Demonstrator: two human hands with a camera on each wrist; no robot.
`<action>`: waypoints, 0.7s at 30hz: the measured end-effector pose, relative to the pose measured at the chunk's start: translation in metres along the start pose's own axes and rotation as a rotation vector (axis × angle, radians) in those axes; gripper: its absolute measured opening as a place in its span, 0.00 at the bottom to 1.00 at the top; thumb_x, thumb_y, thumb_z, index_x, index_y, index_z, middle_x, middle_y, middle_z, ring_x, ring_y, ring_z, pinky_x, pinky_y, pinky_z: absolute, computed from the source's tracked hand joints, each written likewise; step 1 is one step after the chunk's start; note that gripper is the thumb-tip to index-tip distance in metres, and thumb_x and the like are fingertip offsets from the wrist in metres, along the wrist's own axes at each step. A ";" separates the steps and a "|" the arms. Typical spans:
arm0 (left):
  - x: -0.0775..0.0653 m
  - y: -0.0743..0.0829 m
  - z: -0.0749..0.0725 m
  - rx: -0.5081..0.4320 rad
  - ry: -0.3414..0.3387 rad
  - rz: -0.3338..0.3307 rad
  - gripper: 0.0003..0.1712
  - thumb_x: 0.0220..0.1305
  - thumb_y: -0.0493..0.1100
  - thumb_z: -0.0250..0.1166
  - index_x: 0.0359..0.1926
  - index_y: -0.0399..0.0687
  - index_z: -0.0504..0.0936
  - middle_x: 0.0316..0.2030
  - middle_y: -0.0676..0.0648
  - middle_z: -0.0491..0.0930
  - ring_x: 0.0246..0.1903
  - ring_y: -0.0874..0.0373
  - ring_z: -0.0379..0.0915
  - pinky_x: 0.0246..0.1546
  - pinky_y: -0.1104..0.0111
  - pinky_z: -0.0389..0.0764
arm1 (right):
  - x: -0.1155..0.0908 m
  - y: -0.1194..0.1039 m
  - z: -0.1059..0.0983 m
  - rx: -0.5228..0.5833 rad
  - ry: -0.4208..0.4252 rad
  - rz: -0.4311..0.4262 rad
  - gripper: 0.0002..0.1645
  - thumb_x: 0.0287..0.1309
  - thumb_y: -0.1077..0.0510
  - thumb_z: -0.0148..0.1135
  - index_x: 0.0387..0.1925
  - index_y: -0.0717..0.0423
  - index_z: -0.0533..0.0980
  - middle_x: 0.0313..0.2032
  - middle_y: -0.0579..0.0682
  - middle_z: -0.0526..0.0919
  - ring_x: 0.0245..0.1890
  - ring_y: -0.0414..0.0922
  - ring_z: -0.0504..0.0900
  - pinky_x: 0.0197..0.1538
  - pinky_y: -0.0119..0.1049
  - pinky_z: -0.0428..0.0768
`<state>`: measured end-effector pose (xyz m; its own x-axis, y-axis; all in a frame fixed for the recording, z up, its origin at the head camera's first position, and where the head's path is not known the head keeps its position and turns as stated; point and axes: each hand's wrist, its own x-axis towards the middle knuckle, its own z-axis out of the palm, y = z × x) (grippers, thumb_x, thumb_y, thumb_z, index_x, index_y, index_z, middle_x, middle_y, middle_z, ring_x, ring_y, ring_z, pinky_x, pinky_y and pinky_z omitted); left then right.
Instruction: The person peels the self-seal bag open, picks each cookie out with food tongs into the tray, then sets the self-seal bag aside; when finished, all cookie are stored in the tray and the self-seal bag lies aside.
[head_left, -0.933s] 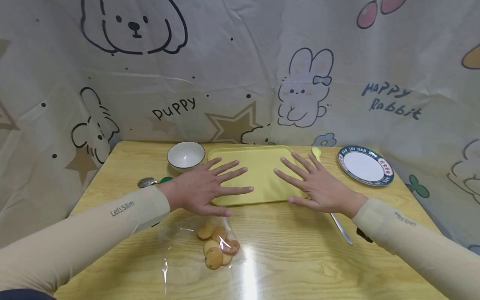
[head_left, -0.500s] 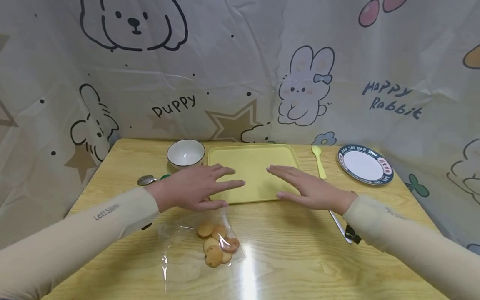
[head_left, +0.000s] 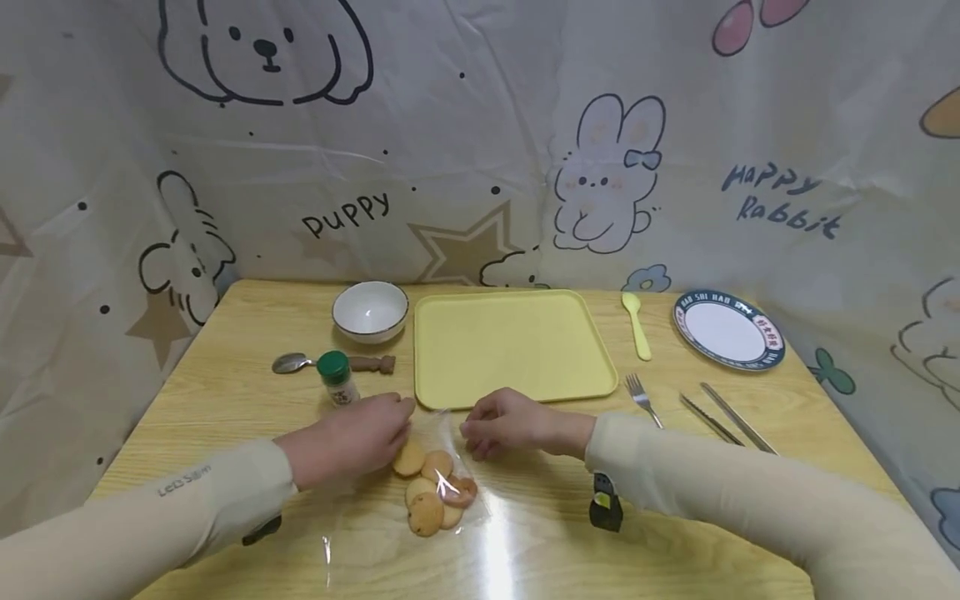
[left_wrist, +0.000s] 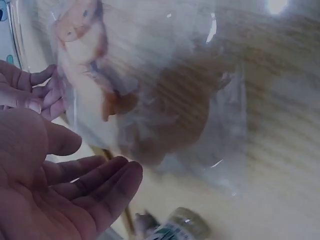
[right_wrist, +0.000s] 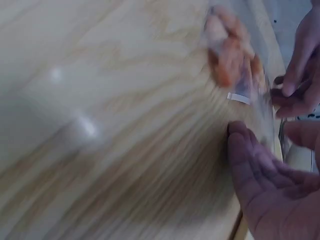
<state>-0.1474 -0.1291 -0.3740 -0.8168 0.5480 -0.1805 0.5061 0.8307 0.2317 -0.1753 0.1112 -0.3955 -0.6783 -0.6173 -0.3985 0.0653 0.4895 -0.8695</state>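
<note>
A clear plastic bag (head_left: 471,515) of round cookies (head_left: 427,512) lies on the wooden table in front of the yellow tray (head_left: 510,346). My left hand (head_left: 348,440) is at the bag's far left side, over its upper edge. In the left wrist view its thumb stands apart from its relaxed fingers (left_wrist: 112,195), right beside the plastic. My right hand (head_left: 517,425) is at the far right corner of the bag, fingers loosely bent. The right wrist view has a gap between its thumb and fingers (right_wrist: 245,160), near the bag's edge.
Behind my left hand stand a green-capped shaker (head_left: 337,379) and a white bowl (head_left: 371,310), with a metal spoon (head_left: 291,362) nearby. Right of the tray lie a yellow spoon (head_left: 636,325), a fork (head_left: 643,398) and two long metal strips (head_left: 738,417). A blue-rimmed plate (head_left: 727,331) sits back right.
Both hands have come back from over the tray, fingers spread at first, down to the far edge of the cookie bag. The tray, shaker and fork are now uncovered. The bag has stayed put.
</note>
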 end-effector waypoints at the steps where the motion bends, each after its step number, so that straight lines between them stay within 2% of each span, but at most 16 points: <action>1: 0.000 -0.002 0.002 -0.011 0.000 -0.001 0.04 0.67 0.37 0.56 0.36 0.41 0.76 0.26 0.48 0.73 0.26 0.59 0.69 0.26 0.66 0.73 | 0.002 -0.002 0.005 0.014 0.007 0.018 0.15 0.66 0.57 0.57 0.42 0.68 0.78 0.37 0.61 0.86 0.31 0.45 0.86 0.40 0.38 0.86; 4: 0.001 -0.006 0.006 -0.062 0.014 -0.009 0.05 0.66 0.37 0.55 0.31 0.44 0.75 0.25 0.49 0.72 0.25 0.59 0.67 0.26 0.67 0.71 | 0.007 -0.004 0.015 0.045 0.037 0.063 0.13 0.65 0.59 0.57 0.37 0.69 0.79 0.30 0.59 0.86 0.24 0.42 0.84 0.34 0.37 0.86; 8: 0.005 -0.009 0.009 -0.135 0.052 -0.008 0.07 0.65 0.36 0.56 0.29 0.45 0.74 0.24 0.50 0.72 0.25 0.59 0.67 0.27 0.67 0.71 | 0.010 -0.002 0.019 0.049 0.044 0.077 0.12 0.64 0.61 0.57 0.33 0.69 0.79 0.26 0.59 0.85 0.20 0.41 0.82 0.29 0.36 0.85; 15: 0.016 -0.007 0.021 -0.287 0.056 -0.005 0.10 0.66 0.37 0.55 0.26 0.48 0.74 0.22 0.53 0.71 0.24 0.62 0.65 0.26 0.71 0.68 | 0.004 0.008 0.010 0.080 -0.012 0.073 0.09 0.64 0.62 0.57 0.36 0.67 0.78 0.29 0.58 0.86 0.24 0.41 0.85 0.31 0.34 0.85; 21: 0.033 0.007 0.029 -0.393 0.087 0.069 0.08 0.65 0.36 0.55 0.28 0.46 0.76 0.23 0.52 0.72 0.25 0.63 0.66 0.28 0.73 0.69 | -0.017 0.023 -0.007 0.104 -0.016 0.070 0.10 0.65 0.62 0.56 0.37 0.68 0.78 0.30 0.58 0.86 0.28 0.43 0.87 0.37 0.36 0.86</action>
<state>-0.1627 -0.1025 -0.4056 -0.8137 0.5765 -0.0737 0.4299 0.6824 0.5912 -0.1678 0.1370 -0.4065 -0.6579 -0.5941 -0.4628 0.1881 0.4653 -0.8649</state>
